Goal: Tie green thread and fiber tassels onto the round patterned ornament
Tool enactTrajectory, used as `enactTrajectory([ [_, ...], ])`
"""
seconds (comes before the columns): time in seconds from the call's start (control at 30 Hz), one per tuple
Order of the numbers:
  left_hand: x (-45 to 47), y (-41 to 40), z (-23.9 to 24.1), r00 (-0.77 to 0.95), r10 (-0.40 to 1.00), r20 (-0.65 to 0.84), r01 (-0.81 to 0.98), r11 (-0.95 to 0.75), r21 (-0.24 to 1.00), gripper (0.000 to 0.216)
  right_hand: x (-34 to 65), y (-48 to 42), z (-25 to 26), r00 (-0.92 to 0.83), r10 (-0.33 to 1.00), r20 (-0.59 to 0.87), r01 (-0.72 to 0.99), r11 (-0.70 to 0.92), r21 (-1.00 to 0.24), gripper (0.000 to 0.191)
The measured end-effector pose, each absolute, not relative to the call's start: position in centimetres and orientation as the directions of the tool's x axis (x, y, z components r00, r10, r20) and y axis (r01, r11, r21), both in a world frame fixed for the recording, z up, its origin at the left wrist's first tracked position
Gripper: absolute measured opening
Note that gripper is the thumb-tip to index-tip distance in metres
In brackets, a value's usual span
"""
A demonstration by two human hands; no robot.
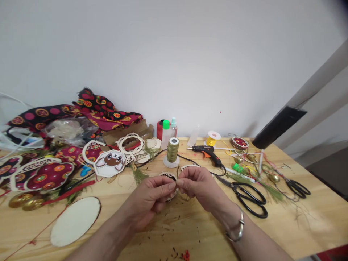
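Note:
My left hand (pixel 154 194) and my right hand (pixel 197 185) meet fingertip to fingertip above the table. Both are closed in a pinch on a thin olive cord (pixel 178 169), a short end of which stands up between them. What else the fingertips cover is hidden. Behind my left fingers lies a round wooden openwork piece (pixel 169 175), partly covered by the hand. Another pale openwork piece (pixel 187 167) shows just beyond my right hand. A spool of olive thread (pixel 173 150) stands upright behind the hands.
Right of my hands lie black-handled scissors (pixel 248 194), a glue gun (pixel 208 151), a yellow cord spool (pixel 212 137) and smaller scissors (pixel 297 187). On the left are a sheep-face octagon (pixel 110 163), a white oval (pixel 76 221) and patterned fabric (pixel 106 112). Bottles (pixel 165 134) stand by the wall.

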State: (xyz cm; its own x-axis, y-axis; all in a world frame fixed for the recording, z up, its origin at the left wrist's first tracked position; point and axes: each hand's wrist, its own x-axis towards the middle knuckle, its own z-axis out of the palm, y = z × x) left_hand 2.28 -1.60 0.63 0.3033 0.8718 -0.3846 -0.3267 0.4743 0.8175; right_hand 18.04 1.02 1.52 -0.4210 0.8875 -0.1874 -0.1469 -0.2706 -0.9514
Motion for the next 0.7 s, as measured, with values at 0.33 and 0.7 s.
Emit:
enactTrajectory([
  [0.33, 2.31, -1.5, 0.4, 0.286, 0.873, -0.396, -0.279, 0.471, 0.837, 0.018, 18.22, 1.0, 1.36, -0.481, 0.855, -0.193, -0.185, -0.314, -0.931, 0.02],
  [0.7, 2.55, -1.78, 0.36, 0.203, 0.917, -0.342, -0.239, 0.385, 0.891, 0.014, 18.15, 1.01, 1.32, -0.477, 0.86, -0.18, -0.182, -0.297, -0.937, 0.022],
])
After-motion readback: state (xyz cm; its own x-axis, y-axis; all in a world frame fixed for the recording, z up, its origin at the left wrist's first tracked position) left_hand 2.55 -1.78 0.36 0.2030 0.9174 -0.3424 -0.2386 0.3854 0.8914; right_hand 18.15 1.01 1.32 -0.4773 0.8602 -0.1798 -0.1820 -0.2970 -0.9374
